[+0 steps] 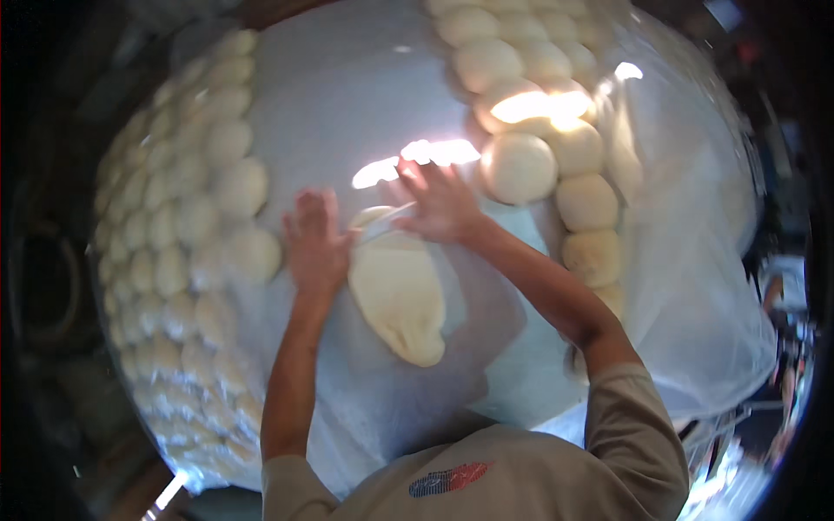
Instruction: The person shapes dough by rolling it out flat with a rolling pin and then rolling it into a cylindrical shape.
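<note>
A flattened, oval piece of dough [398,291] lies on the table in front of me, its near end narrow and folded. Across its far part runs a thin, pale rod that looks like a rolling pin [382,224]. My left hand [314,239] is palm down at the rod's left end, fingers stretched forward and slightly blurred. At the other end my right hand [439,201] lies palm down, its fingers spread. Both palms seem to press on the rod, and its ends are hidden beneath them.
Many round dough balls [195,217] fill the table's left side, the nearer ones under clear plastic. More dough balls [519,169] stand in rows at the far right and run down beside my right arm. A plastic sheet [686,286] drapes over the right side. Light glares off the pale tabletop [347,78].
</note>
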{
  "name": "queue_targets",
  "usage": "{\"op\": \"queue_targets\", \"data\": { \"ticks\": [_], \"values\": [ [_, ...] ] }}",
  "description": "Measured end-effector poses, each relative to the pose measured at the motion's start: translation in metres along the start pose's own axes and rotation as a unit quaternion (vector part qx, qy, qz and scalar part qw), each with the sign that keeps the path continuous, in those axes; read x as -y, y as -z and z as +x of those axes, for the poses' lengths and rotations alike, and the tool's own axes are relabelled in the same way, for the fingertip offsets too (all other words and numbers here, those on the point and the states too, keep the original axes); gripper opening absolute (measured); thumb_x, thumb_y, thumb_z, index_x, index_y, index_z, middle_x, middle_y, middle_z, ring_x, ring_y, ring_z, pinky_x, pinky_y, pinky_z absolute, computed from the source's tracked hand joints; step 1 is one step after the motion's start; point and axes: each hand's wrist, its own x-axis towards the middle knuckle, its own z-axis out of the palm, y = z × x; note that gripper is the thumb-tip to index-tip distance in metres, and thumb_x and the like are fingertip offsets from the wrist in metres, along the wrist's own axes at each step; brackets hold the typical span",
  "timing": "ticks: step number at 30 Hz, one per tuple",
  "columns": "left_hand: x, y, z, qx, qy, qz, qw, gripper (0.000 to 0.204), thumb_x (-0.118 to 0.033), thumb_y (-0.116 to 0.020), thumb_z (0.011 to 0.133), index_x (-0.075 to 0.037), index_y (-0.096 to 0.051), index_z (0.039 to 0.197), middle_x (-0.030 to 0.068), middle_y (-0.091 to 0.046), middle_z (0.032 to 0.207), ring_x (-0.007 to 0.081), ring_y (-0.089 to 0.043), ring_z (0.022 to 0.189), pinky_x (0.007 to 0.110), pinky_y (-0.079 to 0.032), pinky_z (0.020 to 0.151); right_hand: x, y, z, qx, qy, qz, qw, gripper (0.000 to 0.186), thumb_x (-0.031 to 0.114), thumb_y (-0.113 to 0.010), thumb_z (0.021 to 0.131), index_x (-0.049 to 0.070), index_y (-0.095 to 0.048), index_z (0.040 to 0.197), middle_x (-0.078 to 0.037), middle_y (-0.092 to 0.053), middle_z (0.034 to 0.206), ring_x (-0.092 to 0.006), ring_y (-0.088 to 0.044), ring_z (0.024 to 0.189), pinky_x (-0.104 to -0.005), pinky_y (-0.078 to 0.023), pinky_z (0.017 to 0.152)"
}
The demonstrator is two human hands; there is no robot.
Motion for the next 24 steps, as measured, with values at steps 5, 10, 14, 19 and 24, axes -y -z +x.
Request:
{"op": "queue_targets", "data": {
  "ticks": [5,10,14,19,24],
  "values": [
    [0.077,-0.096,0.062,-0.216,-0.243,-0.039,0.945,0.038,-0.020,-0.058,0.091,-0.005,-0.051,0.125,0.0199,-0.049,0.133,0.0430,-0.042,0.126,0.052,-0.035,0.105,-0.043,-0.016,0.020,0.068,0.170,0.078,0.980,0.036,0.048,-0.065,0.079,0.015,-0.072,0.092,-0.006,-0.064,0.100,-0.0280,-0.060,0.099,-0.0404,-0.047,0.087],
    [0.079,-0.100,0.086,-0.097,0.010,-0.042,0.994,0.042,-0.032,-0.046,0.099,0.003,-0.051,0.121,0.0289,-0.047,0.132,0.0473,-0.045,0.120,0.053,-0.037,0.102,-0.038,-0.005,0.021,0.047,0.201,-0.070,0.976,0.039,0.048,-0.062,0.082,0.009,-0.067,0.080,-0.006,-0.061,0.094,-0.0249,-0.062,0.092,-0.0397,-0.049,0.081],
    [0.025,-0.033,0.061,0.091,0.038,-0.061,0.993,0.054,-0.037,-0.042,0.099,0.008,-0.045,0.130,0.0308,-0.045,0.133,0.0483,-0.039,0.125,0.051,-0.031,0.107,-0.027,0.010,-0.014,0.086,0.138,-0.014,0.987,0.040,0.048,-0.064,0.080,0.012,-0.065,0.097,-0.012,-0.061,0.102,-0.0308,-0.058,0.103,-0.0437,-0.043,0.094],
    [-0.032,-0.032,-0.039,0.134,0.050,-0.110,0.984,0.071,-0.049,-0.041,0.096,0.008,-0.035,0.138,0.0293,-0.035,0.143,0.0428,-0.030,0.136,0.051,-0.019,0.113,-0.009,0.018,-0.105,0.022,-0.050,0.148,0.987,0.069,0.049,-0.065,0.081,0.001,-0.049,0.128,-0.019,-0.052,0.129,-0.0384,-0.043,0.127,-0.0469,-0.032,0.108],
    [-0.059,-0.008,0.012,0.066,0.087,-0.039,0.993,0.077,-0.055,-0.039,0.094,0.005,-0.031,0.141,0.0302,-0.034,0.143,0.0441,-0.029,0.136,0.060,-0.017,0.110,-0.004,0.019,-0.035,0.048,-0.035,0.058,0.997,0.073,0.052,-0.044,0.094,0.001,-0.031,0.144,-0.020,-0.036,0.146,-0.0344,-0.030,0.138,-0.0490,-0.018,0.114]
  ]
}}
